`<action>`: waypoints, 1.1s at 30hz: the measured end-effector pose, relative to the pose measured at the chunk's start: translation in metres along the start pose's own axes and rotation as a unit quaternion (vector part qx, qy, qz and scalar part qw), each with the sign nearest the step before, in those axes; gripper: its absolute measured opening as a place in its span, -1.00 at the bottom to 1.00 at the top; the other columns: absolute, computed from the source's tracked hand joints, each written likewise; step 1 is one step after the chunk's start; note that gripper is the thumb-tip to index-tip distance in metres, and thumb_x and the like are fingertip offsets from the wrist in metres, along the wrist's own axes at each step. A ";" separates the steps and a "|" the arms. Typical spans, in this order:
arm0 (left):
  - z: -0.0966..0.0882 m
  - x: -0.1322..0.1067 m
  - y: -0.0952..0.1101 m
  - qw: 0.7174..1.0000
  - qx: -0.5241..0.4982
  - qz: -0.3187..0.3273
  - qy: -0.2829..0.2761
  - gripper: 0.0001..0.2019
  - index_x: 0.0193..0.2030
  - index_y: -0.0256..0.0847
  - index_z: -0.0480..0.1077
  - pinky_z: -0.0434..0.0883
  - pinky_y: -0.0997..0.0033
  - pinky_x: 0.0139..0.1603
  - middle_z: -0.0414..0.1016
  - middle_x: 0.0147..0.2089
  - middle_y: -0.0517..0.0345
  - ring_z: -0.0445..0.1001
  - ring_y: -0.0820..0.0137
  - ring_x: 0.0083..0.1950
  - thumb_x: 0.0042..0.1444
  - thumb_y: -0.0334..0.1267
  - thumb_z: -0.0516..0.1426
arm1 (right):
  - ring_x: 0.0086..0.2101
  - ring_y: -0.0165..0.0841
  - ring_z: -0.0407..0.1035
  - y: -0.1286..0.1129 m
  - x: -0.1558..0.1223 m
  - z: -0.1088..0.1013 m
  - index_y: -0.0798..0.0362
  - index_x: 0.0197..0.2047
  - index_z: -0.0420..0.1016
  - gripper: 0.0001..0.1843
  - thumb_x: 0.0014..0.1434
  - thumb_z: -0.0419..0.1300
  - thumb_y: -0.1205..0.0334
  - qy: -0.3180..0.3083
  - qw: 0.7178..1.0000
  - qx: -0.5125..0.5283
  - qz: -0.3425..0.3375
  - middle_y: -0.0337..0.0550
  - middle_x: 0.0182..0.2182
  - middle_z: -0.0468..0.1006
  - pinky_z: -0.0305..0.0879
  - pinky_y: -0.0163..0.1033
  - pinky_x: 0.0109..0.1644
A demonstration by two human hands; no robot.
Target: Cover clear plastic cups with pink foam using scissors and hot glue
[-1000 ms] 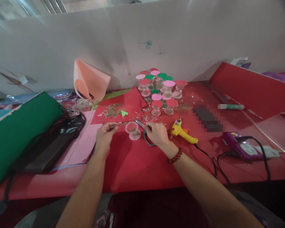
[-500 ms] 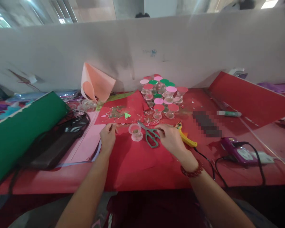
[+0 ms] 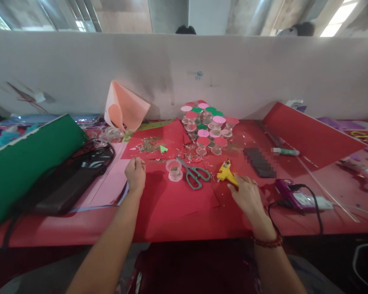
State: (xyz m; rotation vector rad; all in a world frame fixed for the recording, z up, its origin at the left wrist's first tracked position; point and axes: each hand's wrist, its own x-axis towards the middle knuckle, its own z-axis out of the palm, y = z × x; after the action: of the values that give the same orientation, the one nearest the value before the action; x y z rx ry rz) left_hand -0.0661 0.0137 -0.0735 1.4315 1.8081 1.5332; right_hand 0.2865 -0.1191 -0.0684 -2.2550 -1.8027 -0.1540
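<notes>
My right hand [image 3: 247,194] has its fingers and thumb closed around the handle end of a yellow hot glue gun [image 3: 226,170], whose nozzle points away from me. On the left, my left hand [image 3: 135,174] is curled closed above the edge of the pink paper; whatever its fingers hold, if anything, is hidden. Between the hands lie grey-green handled scissors [image 3: 196,176], their blades toward the far left. Beside the blades stands a small clear plastic cup piece [image 3: 174,170], narrow in the middle, without a paper disc on top.
Several clear cup pieces topped with red, pink and green discs [image 3: 203,133] stand toward the wall. Scraps and a green paper piece [image 3: 163,149] lie on red paper. At left are a black bag [image 3: 64,192] and green board [image 3: 33,163]; at right, a purple power strip [image 3: 294,197].
My right hand has left the scissors, which now lie loose, and moved right onto the glue gun. The glue gun has shifted slightly left. My left hand stays nearly in place, more tightly curled.
</notes>
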 end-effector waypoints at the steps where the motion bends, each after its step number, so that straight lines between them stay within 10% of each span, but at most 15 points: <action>1: 0.001 0.000 0.001 1.000 -0.017 -0.005 0.017 -0.74 -0.48 -0.13 0.22 0.18 0.44 -0.47 0.21 -0.63 0.29 0.25 0.43 -0.57 0.22 -0.22 -0.09 | -0.12 -0.10 0.41 -0.001 -0.001 0.000 0.21 0.13 0.44 -0.56 0.20 0.15 0.22 0.002 1.000 0.000 0.003 0.16 -0.08 0.55 0.25 -0.07 -0.03; 4: -0.006 0.003 0.009 0.993 -0.087 -0.005 0.078 -0.89 -0.34 -0.17 0.26 0.24 0.49 -0.42 0.33 -0.48 0.28 0.31 0.50 -0.53 0.13 -0.41 -0.05 | -0.09 -0.07 0.38 -0.004 -0.004 -0.006 0.22 0.12 0.45 -0.56 0.21 0.14 0.21 0.030 1.000 0.006 0.007 0.19 -0.06 0.53 0.25 -0.04 0.00; 8: -0.046 0.007 0.023 0.959 -0.203 0.005 0.196 -0.56 -0.09 -0.21 0.25 0.33 0.53 -0.25 0.40 -0.20 0.23 0.40 0.56 -0.34 -0.16 -0.60 0.10 | -0.09 -0.10 0.37 -0.015 -0.010 -0.017 0.17 0.03 0.51 -0.64 0.23 0.10 0.21 0.102 0.991 0.083 -0.032 0.14 -0.08 0.53 0.23 -0.02 0.08; 12: -0.099 -0.020 0.024 0.952 -0.188 0.010 0.243 -0.57 -0.09 -0.25 0.33 0.37 0.45 -0.17 0.40 -0.36 0.31 0.39 0.51 -0.34 -0.18 -0.49 0.24 | -0.09 -0.14 0.38 -0.048 -0.021 -0.017 0.11 0.00 0.52 -0.67 0.26 0.06 0.21 0.089 0.970 0.193 -0.121 0.05 -0.12 0.55 0.26 -0.03 0.10; 19: -0.151 -0.116 0.004 0.992 0.053 -0.118 0.016 -0.71 -0.30 -0.24 0.49 0.42 0.32 -0.21 0.55 -0.38 0.14 0.50 0.32 -0.32 -0.07 -0.06 0.25 | -0.05 -0.13 0.36 -0.098 -0.032 0.005 0.14 0.05 0.49 -0.66 0.26 0.08 0.24 0.050 0.947 0.252 -0.191 0.09 -0.08 0.50 0.32 0.02 0.09; 33: -0.134 -0.141 0.012 0.918 0.343 0.126 -0.155 -0.56 0.07 -0.25 0.47 0.31 0.02 0.18 0.48 0.10 -0.10 0.39 0.07 0.10 0.12 -0.04 0.15 | 0.04 -0.02 0.31 -0.107 -0.004 0.018 0.19 0.17 0.35 -0.50 0.18 0.15 0.21 0.035 0.974 0.145 -0.170 0.21 0.05 0.43 0.23 0.10 0.14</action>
State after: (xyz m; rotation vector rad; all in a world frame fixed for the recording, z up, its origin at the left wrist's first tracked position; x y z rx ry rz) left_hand -0.1085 -0.1761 -0.0614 2.1458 2.1091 0.6919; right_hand 0.1808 -0.0962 -0.0728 -1.7134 -2.0119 -0.0277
